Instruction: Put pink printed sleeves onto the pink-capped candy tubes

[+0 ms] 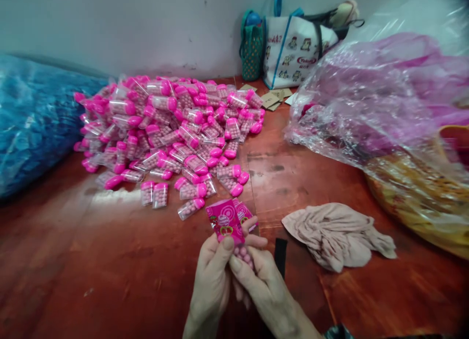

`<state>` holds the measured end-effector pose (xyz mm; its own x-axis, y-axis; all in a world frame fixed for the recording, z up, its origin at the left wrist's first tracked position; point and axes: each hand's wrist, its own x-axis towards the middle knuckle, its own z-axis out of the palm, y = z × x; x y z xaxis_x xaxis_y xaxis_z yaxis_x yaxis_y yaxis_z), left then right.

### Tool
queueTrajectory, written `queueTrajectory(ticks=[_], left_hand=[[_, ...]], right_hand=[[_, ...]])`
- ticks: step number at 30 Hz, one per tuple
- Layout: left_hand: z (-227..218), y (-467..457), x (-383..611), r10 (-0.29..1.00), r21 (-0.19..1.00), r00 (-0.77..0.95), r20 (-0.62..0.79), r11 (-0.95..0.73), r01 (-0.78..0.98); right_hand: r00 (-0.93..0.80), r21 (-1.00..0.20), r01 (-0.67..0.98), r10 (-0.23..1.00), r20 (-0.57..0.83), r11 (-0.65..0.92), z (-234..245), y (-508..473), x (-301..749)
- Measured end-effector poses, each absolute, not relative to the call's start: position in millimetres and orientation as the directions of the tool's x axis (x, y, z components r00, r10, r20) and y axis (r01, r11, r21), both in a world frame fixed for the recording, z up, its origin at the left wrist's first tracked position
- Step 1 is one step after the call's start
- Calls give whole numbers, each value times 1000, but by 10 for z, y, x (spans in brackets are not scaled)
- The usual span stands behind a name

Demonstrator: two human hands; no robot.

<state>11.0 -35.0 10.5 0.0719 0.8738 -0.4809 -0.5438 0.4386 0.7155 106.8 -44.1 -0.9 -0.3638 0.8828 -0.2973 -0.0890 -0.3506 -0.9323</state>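
Observation:
A bright pink printed label [224,221] with swirls is pinched under the thumb of my left hand [212,273]. My right hand [266,278] is closed around a small clear container of pink candy balls [243,254], its lower part covered by my fingers. The label meets the top of that container between my two thumbs. More pink printed labels [245,213] show behind the first, by the outstretched fingers of my right hand. Just beyond my hands is a large heap of clear candy containers with pink caps [176,126].
A crumpled beige cloth [337,236] and a black strip [280,256] lie on the reddish table [120,261]. Clear plastic wrap [348,99] and a yellow round tray [414,207] occupy the right. A blue-filled bag [36,119] stands left; a white tote [293,53] stands behind.

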Motion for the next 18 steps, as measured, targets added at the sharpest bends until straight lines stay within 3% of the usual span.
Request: queueTrajectory(ticks=[7,11,15,18], left_hand=[[215,-582,316,865,758,-115,-489,356,-546],[196,-562,318,879,755,-101,-466,335,-564],[170,-459,278,895,737,-74,-439,312,-599],[139,-406,243,906,774,-178,-385,212,-596]], right_hand=[[-220,-941,-123,933,-285,-316,-34,-667,1057],[-157,-959,-116,958,-239,-258,-52,-636,1005],[-146,-991,64,981,-127,-119,4,-552,1089],[61,-960,268,993,102,82,57,-493,1203]])
